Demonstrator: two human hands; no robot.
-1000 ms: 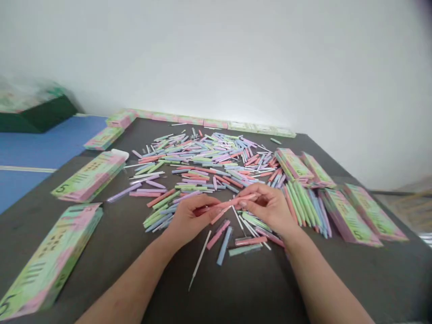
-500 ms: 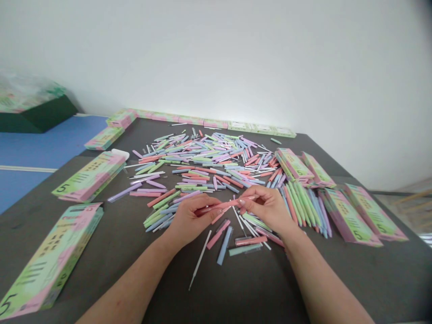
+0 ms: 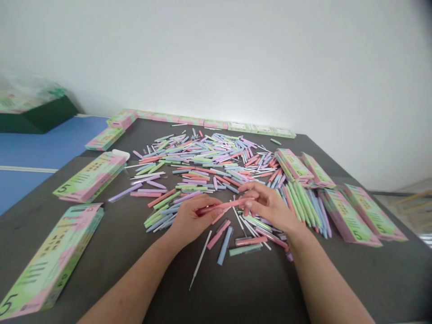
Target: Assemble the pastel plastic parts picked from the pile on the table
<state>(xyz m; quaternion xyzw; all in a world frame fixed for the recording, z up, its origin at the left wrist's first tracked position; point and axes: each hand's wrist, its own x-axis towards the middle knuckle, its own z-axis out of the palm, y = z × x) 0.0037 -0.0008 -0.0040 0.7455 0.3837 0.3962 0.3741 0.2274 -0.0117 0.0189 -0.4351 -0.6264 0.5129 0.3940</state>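
Note:
A coral-pink pen (image 3: 232, 204) lies level between my hands above the dark table. My left hand (image 3: 194, 215) pinches its left part between thumb and fingers. At its right end, the fingers of my right hand (image 3: 266, 202) are closed around the pen. Below the hands lie a white pen refill (image 3: 201, 258), a blue pen cap (image 3: 225, 245), a pink cap (image 3: 218, 234) and a green cap (image 3: 245, 249). More white refills (image 3: 248, 225) lie beneath my right hand. Several green pens (image 3: 303, 202) are lined up at its right.
A wide heap of pastel pen parts (image 3: 202, 153) covers the table's middle. Printed pen boxes stand at left (image 3: 50, 258), (image 3: 91, 175) and right (image 3: 351, 216), and a row of boxes (image 3: 216, 123) runs along the wall. A dark green bin (image 3: 40, 114) sits on a blue surface.
My right hand has shifted slightly right along the pen and its fingers have loosened a little. My left hand keeps the pen in nearly the same place.

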